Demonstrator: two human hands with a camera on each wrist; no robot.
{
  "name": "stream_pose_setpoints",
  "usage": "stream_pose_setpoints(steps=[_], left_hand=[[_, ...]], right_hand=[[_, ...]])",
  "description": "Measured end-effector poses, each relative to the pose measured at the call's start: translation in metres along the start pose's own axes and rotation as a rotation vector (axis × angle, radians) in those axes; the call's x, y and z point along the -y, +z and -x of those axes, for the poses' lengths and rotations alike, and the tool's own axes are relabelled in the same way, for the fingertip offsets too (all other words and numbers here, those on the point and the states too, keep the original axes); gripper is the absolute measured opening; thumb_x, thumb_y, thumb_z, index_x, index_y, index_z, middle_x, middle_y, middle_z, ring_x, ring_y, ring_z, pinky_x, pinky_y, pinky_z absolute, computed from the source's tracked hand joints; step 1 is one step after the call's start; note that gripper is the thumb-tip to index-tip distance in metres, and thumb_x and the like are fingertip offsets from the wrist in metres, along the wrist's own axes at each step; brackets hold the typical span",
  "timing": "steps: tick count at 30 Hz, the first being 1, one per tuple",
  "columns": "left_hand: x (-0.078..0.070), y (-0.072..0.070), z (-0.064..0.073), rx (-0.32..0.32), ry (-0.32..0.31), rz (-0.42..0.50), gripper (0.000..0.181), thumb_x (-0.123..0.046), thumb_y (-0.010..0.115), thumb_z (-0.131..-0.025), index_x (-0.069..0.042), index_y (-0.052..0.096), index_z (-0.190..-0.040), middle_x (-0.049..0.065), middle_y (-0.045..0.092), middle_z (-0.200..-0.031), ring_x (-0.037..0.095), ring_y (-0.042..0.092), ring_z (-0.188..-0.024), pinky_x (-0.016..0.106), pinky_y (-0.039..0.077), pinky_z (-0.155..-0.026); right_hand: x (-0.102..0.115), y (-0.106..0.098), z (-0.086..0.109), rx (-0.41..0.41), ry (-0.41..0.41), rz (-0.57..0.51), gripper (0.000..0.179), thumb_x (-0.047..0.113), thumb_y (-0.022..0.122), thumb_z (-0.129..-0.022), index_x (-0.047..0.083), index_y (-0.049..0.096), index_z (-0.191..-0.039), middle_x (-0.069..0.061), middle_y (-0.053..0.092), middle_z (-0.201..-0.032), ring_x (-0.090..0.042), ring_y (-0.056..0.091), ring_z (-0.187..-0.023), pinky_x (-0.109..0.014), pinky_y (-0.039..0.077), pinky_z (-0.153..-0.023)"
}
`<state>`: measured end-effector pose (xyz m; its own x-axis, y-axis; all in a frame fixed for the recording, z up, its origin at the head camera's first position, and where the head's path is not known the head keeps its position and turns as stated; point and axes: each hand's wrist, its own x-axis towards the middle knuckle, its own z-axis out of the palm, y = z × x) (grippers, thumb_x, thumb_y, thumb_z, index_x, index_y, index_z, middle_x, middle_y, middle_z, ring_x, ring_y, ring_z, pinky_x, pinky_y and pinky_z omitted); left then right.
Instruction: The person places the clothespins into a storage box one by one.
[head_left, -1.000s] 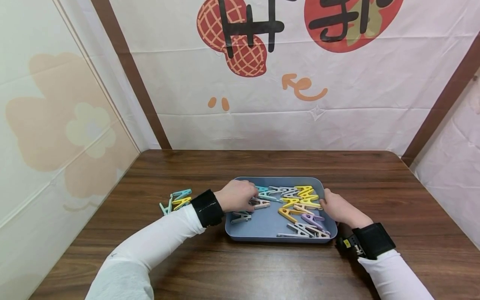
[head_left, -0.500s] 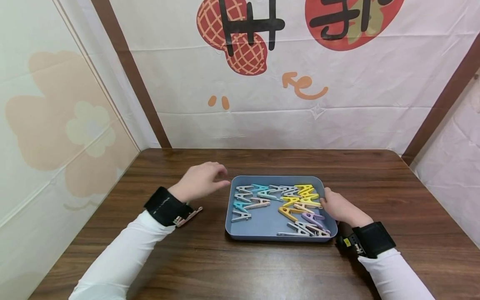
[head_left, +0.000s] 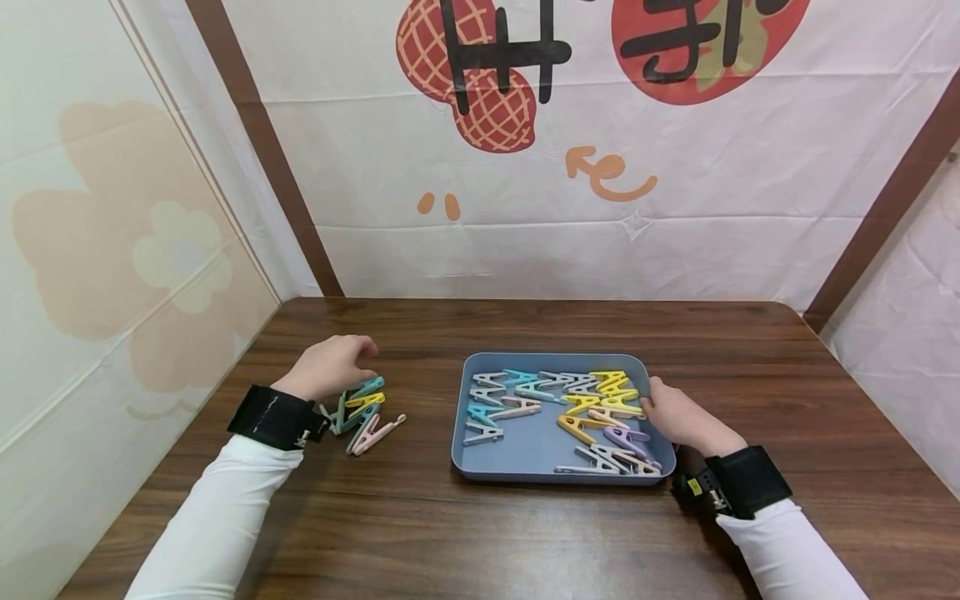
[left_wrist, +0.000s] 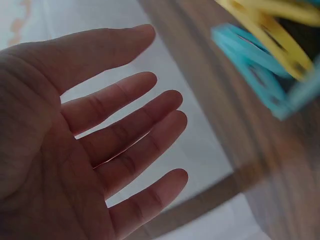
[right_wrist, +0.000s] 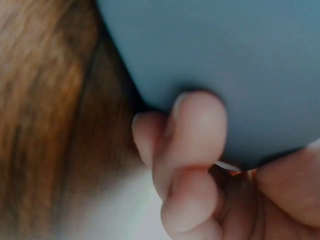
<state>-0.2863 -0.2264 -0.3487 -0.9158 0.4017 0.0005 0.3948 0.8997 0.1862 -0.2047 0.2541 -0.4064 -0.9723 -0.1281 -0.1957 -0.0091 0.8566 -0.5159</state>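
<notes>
My left hand point(head_left: 328, 367) hovers at the left over a small pile of clothespins. Its fingers are spread and relaxed, with nothing in them, as the palm point(left_wrist: 60, 165) in the left wrist view confirms. In the pile lie a blue clothespin point(head_left: 369, 387), a yellow clothespin point(head_left: 365, 401) and a pink clothespin point(head_left: 378, 435), with greenish ones partly hidden by the wrist. At the right, my right hand point(head_left: 692, 422) grips the side of a blue-grey tray point(head_left: 517, 460), thumb at the rim and curled fingers point(right_wrist: 197, 130) against the outer wall.
Several clothespins lie inside the tray: white and blue ones at its left, yellow clothespins point(head_left: 613, 385) and a purple clothespin point(head_left: 624, 438) at its right. Brown wooden table point(head_left: 465, 533) stretches between pile and tray. A printed cloth point(head_left: 525, 258) hangs behind the table.
My left hand has moved from inside the tray leftward to the pile, leaving clothespins at the tray's left side. The right hand has stayed on the tray.
</notes>
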Motion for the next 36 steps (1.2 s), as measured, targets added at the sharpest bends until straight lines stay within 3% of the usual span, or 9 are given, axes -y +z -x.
stream_pose_setpoints(steps=[4,10,27,36], left_hand=[[0.014,0.008,-0.001,0.051,-0.051,0.001,0.039,-0.021,0.074,-0.084,0.002,0.064,-0.114,0.017,0.066,-0.104,0.031,0.062,-0.094,0.050,0.049,-0.078],[0.022,0.015,-0.001,0.119,-0.089,0.018,0.041,-0.021,0.074,-0.083,0.004,0.063,-0.114,0.015,0.065,-0.103,0.030,0.062,-0.093,0.049,0.049,-0.078],[0.030,0.027,-0.003,0.111,-0.086,-0.007,0.028,-0.017,0.072,-0.084,0.001,0.067,-0.105,0.012,0.066,-0.096,0.022,0.060,-0.081,0.045,0.050,-0.072],[0.026,0.026,-0.002,0.095,-0.099,-0.028,0.021,-0.017,0.073,-0.084,-0.001,0.070,-0.097,0.006,0.065,-0.086,0.019,0.056,-0.073,0.040,0.048,-0.067]], right_hand=[[0.000,0.000,-0.001,0.001,0.011,-0.019,0.034,0.007,0.040,-0.102,-0.018,0.034,-0.124,-0.015,0.050,-0.083,-0.021,0.053,-0.066,-0.031,0.042,-0.052],[-0.001,0.001,-0.001,0.002,0.001,-0.026,0.032,0.007,0.039,-0.102,-0.017,0.034,-0.122,-0.015,0.049,-0.083,-0.022,0.053,-0.066,-0.032,0.042,-0.053],[-0.003,0.003,-0.002,-0.003,-0.002,-0.001,0.033,0.007,0.039,-0.102,-0.018,0.034,-0.123,-0.015,0.049,-0.084,-0.021,0.052,-0.067,-0.033,0.042,-0.053],[-0.002,0.001,-0.001,0.005,-0.001,-0.011,0.034,0.008,0.039,-0.102,-0.019,0.033,-0.123,-0.015,0.049,-0.084,-0.021,0.052,-0.066,-0.034,0.043,-0.053]])
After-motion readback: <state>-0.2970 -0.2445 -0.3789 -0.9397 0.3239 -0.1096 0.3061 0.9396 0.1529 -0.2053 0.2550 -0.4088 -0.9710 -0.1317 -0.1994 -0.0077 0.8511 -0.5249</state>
